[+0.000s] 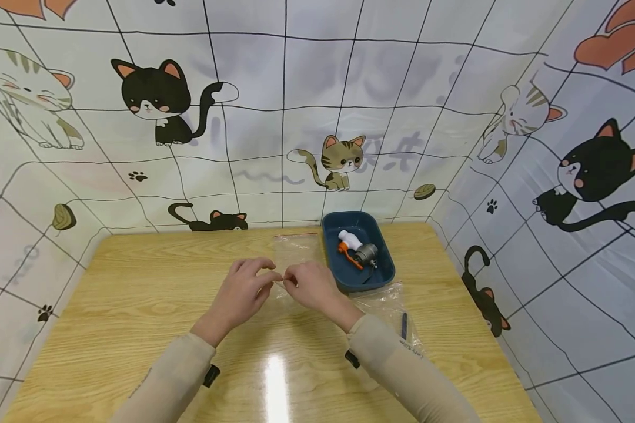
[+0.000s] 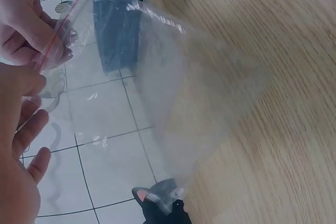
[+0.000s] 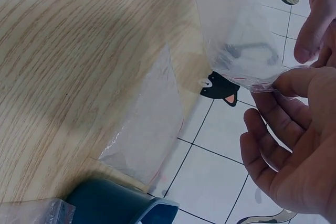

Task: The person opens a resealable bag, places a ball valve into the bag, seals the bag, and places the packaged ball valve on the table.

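Note:
Both hands meet over the table around a clear zip bag (image 2: 210,93) with a red line along its mouth. My left hand (image 1: 246,291) pinches the bag near one end of that red edge. My right hand (image 1: 314,285) grips the same edge between thumb and curled fingers, close to the left fingertips. The bag hangs thin and see-through, and nothing shows inside it. Behind it, a second clear zip bag (image 3: 147,124) lies flat on the table beside a dark blue tray (image 1: 332,258).
In the tray lie a white plastic piece (image 1: 350,239), an orange piece (image 1: 349,256) and a grey metal cylinder (image 1: 367,253). More clear plastic (image 1: 383,302) with a dark strip (image 1: 404,325) lies right of my right wrist. A cat-print sheet (image 1: 259,135) borders the wooden table (image 1: 153,282).

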Demonstrator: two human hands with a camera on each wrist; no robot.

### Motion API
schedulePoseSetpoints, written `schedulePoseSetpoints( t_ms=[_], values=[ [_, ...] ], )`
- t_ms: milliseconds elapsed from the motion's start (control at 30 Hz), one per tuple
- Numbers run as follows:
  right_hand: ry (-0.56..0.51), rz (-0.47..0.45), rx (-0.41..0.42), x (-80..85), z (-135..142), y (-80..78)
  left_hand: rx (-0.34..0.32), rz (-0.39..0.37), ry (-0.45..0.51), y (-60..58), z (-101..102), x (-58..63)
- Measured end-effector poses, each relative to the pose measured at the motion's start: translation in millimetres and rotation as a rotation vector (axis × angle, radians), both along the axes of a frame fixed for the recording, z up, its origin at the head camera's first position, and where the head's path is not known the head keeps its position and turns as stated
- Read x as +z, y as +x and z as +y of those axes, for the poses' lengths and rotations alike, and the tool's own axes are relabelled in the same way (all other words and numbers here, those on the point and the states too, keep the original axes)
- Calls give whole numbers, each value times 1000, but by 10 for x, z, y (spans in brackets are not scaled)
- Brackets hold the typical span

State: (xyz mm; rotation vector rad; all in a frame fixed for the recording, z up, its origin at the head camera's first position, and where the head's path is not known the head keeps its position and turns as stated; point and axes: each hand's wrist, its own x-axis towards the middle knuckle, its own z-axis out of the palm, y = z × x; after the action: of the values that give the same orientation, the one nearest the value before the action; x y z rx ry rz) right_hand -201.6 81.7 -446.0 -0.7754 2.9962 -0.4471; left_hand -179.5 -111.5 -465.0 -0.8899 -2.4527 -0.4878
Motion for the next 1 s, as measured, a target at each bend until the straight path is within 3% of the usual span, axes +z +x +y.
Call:
schedulePoseSetpoints(
  t_ms=[600,1000],
  values=[
    [10,-59,-12,62,5,-33,50,-60,15,16,18,19],
    [34,36,37,57,-32,-22,190,-213,116,37,93,40]
  ],
)
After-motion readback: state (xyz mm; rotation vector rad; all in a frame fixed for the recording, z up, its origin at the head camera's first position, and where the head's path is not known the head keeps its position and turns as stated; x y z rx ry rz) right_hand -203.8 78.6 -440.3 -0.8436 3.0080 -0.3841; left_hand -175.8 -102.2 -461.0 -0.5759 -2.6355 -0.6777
